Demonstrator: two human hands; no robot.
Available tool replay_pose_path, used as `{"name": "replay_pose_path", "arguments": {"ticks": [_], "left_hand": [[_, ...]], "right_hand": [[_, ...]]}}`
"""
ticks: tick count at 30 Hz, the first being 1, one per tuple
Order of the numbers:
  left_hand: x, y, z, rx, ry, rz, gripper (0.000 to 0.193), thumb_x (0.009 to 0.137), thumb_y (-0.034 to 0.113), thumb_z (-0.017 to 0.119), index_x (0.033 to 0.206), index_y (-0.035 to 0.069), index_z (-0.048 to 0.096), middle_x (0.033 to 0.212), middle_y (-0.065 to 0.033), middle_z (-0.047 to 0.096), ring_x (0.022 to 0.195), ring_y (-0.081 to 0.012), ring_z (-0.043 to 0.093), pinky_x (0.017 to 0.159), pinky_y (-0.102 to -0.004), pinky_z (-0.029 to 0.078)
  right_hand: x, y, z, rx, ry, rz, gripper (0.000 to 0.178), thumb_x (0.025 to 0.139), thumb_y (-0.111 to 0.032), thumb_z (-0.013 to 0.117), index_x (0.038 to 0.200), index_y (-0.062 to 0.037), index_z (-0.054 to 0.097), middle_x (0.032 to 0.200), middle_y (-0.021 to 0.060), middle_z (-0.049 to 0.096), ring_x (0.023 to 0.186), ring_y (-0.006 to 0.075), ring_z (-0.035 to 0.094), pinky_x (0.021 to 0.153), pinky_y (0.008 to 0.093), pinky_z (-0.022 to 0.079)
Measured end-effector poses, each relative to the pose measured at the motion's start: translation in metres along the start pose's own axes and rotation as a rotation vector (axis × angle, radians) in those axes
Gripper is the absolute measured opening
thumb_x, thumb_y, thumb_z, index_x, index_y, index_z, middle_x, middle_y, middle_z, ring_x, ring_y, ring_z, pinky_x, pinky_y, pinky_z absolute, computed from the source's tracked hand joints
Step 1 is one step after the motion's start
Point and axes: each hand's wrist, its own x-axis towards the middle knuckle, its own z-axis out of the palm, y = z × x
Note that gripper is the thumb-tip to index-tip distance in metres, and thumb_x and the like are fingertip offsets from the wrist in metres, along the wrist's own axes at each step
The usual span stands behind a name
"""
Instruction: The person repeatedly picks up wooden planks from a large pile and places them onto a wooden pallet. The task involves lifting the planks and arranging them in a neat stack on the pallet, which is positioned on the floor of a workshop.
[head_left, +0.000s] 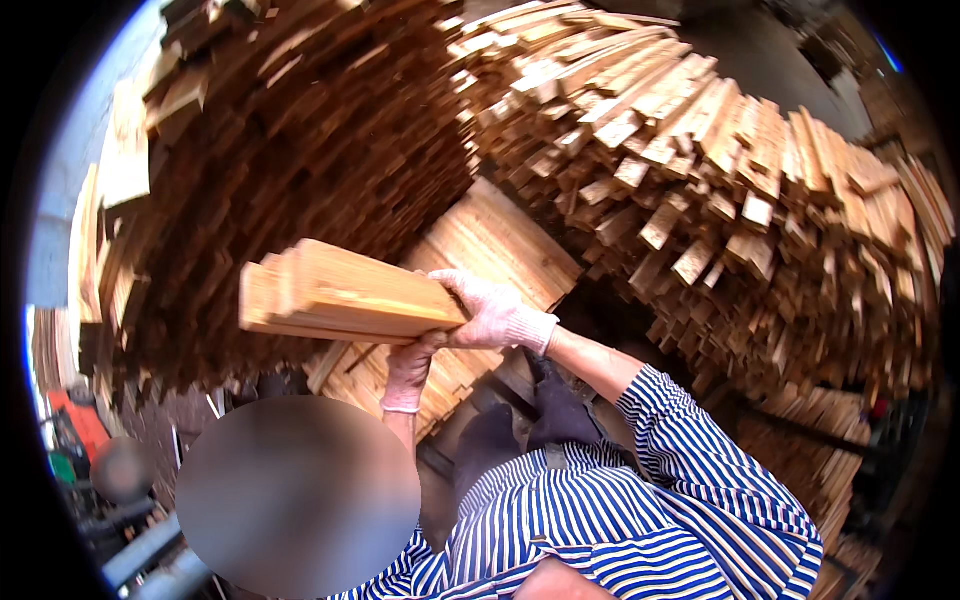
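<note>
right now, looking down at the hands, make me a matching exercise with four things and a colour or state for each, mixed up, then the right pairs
Things:
1. bundle of boards
2. gloves
3. shirt
4. trousers

Colours and states:
a. dark, plain
b. blue and white stripes
c. gripped between left hand and right hand
d. pale pinkish

Right pairs: 1-c, 2-d, 3-b, 4-a
</note>
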Motion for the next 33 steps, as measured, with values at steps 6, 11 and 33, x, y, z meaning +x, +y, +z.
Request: {"name": "replay_pose_path", "arguments": {"ticks": [6, 11, 33], "left_hand": [[0.005, -0.138, -0.106, 0.499, 0.131, -0.414, 0.067, 0.086, 0.026, 0.082, 0.141, 0.003, 0.053, 0.142, -0.0097, 0.055, 0.129, -0.0184, 0.051, 0.111, -0.0378, 0.042], [0.070, -0.243, -0.154, 0.441, 0.174, -0.451, 0.065, 0.082, 0.027, 0.086, 0.136, 0.002, 0.058, 0.138, -0.0093, 0.060, 0.124, -0.0176, 0.056, 0.107, -0.0361, 0.046], [-0.121, -0.295, -0.330, 1.717, 0.281, -0.951, 0.073, 0.074, 0.044, 0.088, 0.135, 0.021, 0.055, 0.132, -0.0099, 0.057, 0.129, -0.0342, 0.052, 0.106, -0.0501, 0.044]], "right_hand": [[0.043, 0.213, 0.085, -0.137, -0.184, 0.164, 0.076, 0.074, -0.024, 0.089, 0.139, -0.0130, 0.052, 0.126, 0.0157, 0.065, 0.119, 0.0285, 0.063, 0.103, 0.0366, 0.050], [0.063, 0.372, 0.120, -0.056, -0.146, 0.082, 0.078, 0.073, -0.028, 0.092, 0.138, -0.0119, 0.053, 0.128, 0.0152, 0.064, 0.118, 0.0291, 0.064, 0.100, 0.0385, 0.053], [0.034, 0.467, 0.080, -1.125, -0.554, 0.151, 0.032, 0.090, -0.023, 0.066, 0.122, -0.0219, 0.065, 0.107, 0.0144, 0.064, 0.110, 0.0340, 0.061, 0.103, 0.0506, 0.041]]}}
